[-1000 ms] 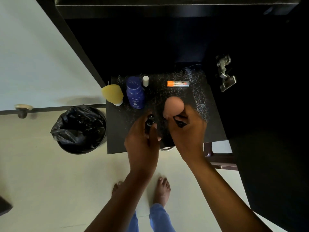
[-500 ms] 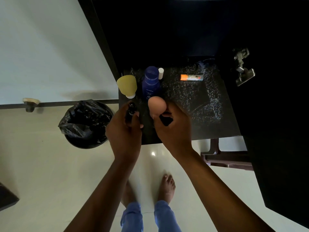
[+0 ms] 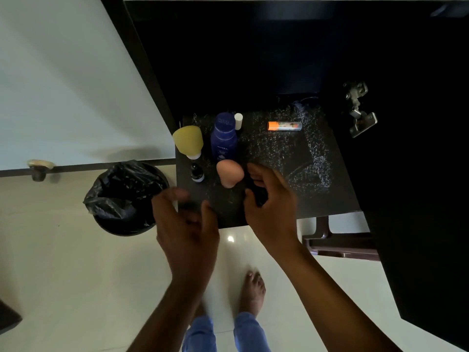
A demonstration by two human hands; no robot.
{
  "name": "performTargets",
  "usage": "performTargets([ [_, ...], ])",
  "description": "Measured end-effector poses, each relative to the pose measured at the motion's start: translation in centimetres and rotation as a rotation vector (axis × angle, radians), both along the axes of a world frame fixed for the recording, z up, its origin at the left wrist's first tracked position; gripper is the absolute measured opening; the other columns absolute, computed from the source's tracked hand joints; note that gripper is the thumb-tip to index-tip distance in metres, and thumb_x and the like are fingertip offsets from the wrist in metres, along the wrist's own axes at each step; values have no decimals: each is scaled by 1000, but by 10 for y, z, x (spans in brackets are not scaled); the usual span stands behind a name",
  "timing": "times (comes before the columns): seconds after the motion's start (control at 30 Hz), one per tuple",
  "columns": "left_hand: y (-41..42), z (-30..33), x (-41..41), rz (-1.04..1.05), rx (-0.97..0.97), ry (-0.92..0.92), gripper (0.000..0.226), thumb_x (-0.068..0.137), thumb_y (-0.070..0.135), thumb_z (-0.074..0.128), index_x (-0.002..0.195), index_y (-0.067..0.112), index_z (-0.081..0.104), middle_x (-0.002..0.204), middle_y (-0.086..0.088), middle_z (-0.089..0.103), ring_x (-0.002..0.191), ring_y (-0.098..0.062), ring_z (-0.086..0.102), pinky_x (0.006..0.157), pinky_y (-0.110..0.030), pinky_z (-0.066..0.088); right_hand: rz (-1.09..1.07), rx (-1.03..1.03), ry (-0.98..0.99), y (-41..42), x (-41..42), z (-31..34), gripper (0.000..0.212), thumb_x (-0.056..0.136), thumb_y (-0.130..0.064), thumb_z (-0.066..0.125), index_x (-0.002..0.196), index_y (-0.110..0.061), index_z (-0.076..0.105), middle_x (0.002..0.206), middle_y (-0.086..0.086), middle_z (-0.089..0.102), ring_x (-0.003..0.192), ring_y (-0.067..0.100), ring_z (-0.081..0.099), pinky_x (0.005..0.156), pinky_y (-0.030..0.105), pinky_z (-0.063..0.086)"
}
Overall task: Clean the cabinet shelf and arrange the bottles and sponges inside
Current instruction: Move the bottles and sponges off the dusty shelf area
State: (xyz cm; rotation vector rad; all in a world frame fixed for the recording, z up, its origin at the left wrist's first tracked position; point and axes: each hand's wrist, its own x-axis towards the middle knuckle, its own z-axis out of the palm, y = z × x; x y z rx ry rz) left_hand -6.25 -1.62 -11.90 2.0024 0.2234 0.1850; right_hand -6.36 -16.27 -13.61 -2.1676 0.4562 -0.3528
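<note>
1. Head view, hard to make out: the left hand [image 3: 186,224] is blurred, its fingers spread and curled over the shelf's [image 3: 317,199] front left corner; it grips nothing that can be seen.
2. The right hand [image 3: 272,201] is curled around a small black thing [image 3: 258,195], mostly covered by the fingers; what it is cannot be told.
3. The cabinet [image 3: 253,59] above and behind the shelf is nearly black, so its back wall and anything deep inside cannot be made out. A bluish shape [image 3: 304,101] at the shelf's back edge is too dim to identify.
4. The shelf surface shows pale speckled smears, thickest on its right half.
5. A metal hinge [image 3: 357,107] shows on the dark panel at right.
6. Writing: the blue bottle [image 3: 223,138] stands near the shelf's left back and reads "NIVEA"; the smaller print below is too fine to read.
7. A small white cap [image 3: 238,121] stands just beside the bottle's top, its body hidden.
8. An orange-capped tube [image 3: 284,126] lies on its side toward the back; its label print is illegible.
9. A yellow sponge [image 3: 188,141] sits at the left edge, beside the blue bottle.
10. A tiny dark bottle [image 3: 197,172] stands in front of the yellow sponge; its label cannot be read.
11. A pink sponge [image 3: 229,172] rests in front of the blue bottle, just left of the right hand's fingertips.
12. Below left, a bin [image 3: 124,199] lined with a black bag stands on the pale floor; bare feet and blue trouser legs are partly hidden by the arms.
</note>
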Motion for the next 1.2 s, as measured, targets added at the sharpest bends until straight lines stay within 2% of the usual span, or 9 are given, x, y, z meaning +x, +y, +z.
performTargets([
  [0.1,-12,25,-21,-180,48,-71,25,88,12,75,92,23,53,74,10,61,58,-10,61,52,-34,53,-101,-49,-35,-16,-3,5,41,89,6,68,126,-11,71,118,3,71,105,13,69,95,24,56],
  [0.2,-33,56,-18,-465,159,-320,8,88,15,73,86,18,65,79,10,62,63,-1,54,60,-10,42,-153,-127,-66,-34,4,11,36,88,6,69,120,-10,73,114,5,70,101,18,68,92,28,56],
  [0.37,-79,108,40,-640,454,-528,9,88,22,69,92,18,77,93,2,74,85,-18,64,76,-32,49,-140,4,-158,-54,30,34,29,91,-22,50,112,-19,70,117,3,67,114,31,61,101,50,50],
  [0.5,-107,124,93,-706,862,-450,5,83,24,68,86,24,72,86,2,72,83,-21,67,87,-38,50,-125,-228,14,-67,53,35,46,89,-30,37,113,-12,72,120,3,70,121,28,59,103,50,49],
  [0.57,-115,125,110,-754,1012,-336,6,88,29,63,87,24,67,90,1,70,87,-23,66,94,-39,48,-93,-318,104,-76,64,24,37,85,-20,52,116,-15,72,122,3,71,124,27,60,106,50,48],
  [0.67,-119,121,125,-792,1159,-194,9,93,26,59,89,23,52,101,-5,68,98,-28,65,95,-39,42,-33,-371,177,-84,75,16,47,78,-3,68,123,-17,70,127,2,69,130,27,57,113,52,41],
  [0.83,-121,102,141,-750,1302,-90,17,98,23,60,114,16,59,109,-11,64,106,-34,63,92,-39,43,28,-429,200,-89,80,20,43,84,0,63,124,-16,69,128,3,68,130,29,54,112,47,34],
  [1.03,-124,88,150,-695,1300,-69,21,102,20,58,121,12,59,113,-14,64,106,-35,64,77,-37,40,23,-489,180,-93,86,15,41,83,4,68,118,-17,70,117,3,71,114,29,61,96,44,50],
  [1.2,-128,88,155,-697,1345,-49,30,100,22,63,128,12,57,123,-15,63,115,-37,62,77,-37,40,3,-508,140,-99,91,9,41,83,7,69,116,-18,72,111,4,73,107,29,62,90,41,53],
])
